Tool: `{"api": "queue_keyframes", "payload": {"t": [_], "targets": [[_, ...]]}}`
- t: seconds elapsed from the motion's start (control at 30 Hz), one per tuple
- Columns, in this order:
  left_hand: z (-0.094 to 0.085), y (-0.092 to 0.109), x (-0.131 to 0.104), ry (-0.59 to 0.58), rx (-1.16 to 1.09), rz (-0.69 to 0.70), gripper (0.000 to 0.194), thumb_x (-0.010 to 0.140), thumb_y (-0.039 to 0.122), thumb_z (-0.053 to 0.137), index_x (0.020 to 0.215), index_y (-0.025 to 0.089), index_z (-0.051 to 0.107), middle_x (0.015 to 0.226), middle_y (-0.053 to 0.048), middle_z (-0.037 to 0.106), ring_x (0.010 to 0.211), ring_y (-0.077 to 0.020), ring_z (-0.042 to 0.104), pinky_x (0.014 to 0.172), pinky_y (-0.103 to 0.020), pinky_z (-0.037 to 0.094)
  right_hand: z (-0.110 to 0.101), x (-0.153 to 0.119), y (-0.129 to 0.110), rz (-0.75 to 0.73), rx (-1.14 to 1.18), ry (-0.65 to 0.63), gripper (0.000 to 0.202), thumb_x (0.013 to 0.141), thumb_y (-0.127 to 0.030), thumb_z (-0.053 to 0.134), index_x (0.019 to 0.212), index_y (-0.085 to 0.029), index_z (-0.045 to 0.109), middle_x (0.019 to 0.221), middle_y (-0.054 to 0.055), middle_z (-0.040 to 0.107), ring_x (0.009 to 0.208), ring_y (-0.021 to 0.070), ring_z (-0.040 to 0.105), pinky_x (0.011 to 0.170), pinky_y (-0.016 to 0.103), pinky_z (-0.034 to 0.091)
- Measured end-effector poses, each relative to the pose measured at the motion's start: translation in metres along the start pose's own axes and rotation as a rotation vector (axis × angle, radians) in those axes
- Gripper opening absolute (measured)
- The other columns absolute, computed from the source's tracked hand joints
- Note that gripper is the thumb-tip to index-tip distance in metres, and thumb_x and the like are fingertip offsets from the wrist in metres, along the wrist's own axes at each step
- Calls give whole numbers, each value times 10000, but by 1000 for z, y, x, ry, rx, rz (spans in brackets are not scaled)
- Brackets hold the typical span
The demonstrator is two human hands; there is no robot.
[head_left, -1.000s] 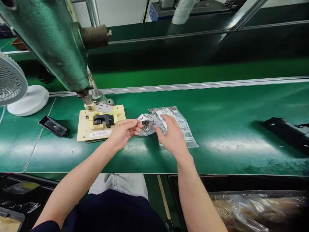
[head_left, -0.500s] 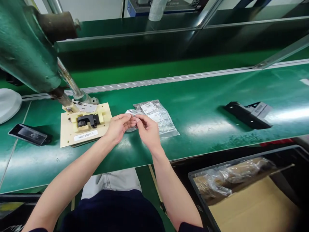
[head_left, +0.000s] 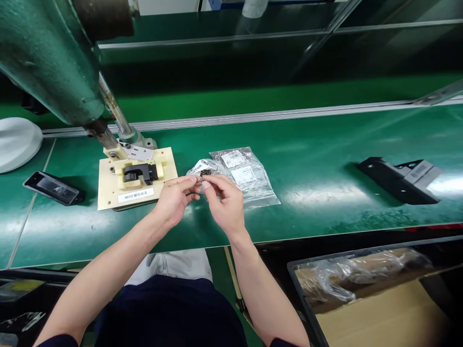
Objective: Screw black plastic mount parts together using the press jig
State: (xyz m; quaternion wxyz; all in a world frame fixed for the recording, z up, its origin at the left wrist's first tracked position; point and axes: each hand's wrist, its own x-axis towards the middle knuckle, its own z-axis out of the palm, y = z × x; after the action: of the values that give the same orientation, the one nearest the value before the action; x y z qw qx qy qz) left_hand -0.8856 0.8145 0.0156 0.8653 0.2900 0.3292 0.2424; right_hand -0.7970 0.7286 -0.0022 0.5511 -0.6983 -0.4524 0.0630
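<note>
My left hand (head_left: 176, 196) and my right hand (head_left: 226, 200) meet over the bench with their fingertips pinched together. Something tiny is between them, too small to name. Just behind the fingers lies a clear plastic bag (head_left: 198, 167) with small dark metal pieces (head_left: 206, 172) at its mouth. A second, flatter zip bag (head_left: 258, 180) with white labels rests to the right of it. Left of my hands stands a cream fixture plate (head_left: 108, 195), holding a black plastic part (head_left: 146, 172) in its nest.
A green press (head_left: 54, 62) leans over the fixture from the left. A black rectangular device (head_left: 54, 188) and a white round object (head_left: 18, 144) lie farther left. At right is a black bracket (head_left: 394, 180). Below the bench edge, a bin (head_left: 304, 289) contains cardboard and plastic wrap.
The view has shifted, so the bench items appear farther right. My hands have drawn slightly nearer to me relative to the bag, uncovering its printed film and dark pieces. The fingertips remain together.
</note>
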Motion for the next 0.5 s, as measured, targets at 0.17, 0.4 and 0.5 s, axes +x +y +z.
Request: {"api": "queue_keyframes", "payload": {"t": [0.17,0.4,0.5], "targets": [[-12,-2,-13,-7,69,84,175,607,247,767,610,98,676,548,-15,585,524,-73,528,503,-194,424,8,-10,-12,-148,-140,38,135,887,-225,565,919,-208,696,872,46,632,665,120,583,570,267,521],[-37,-1,-30,-13,353,297,156,662,269,724,597,128,701,646,-8,602,531,-63,496,512,-201,434,24,-19,-29,-161,-122,-30,127,847,-163,540,744,-194,608,747,15,581,568,92,499,510,244,451],[-52,-3,-36,14,384,384,129,730,248,678,659,145,713,703,-17,634,554,-76,515,547,-211,454,36,-23,-34,-60,16,-58,126,839,-167,545,726,-194,591,721,4,565,577,95,500,502,236,432]]}}
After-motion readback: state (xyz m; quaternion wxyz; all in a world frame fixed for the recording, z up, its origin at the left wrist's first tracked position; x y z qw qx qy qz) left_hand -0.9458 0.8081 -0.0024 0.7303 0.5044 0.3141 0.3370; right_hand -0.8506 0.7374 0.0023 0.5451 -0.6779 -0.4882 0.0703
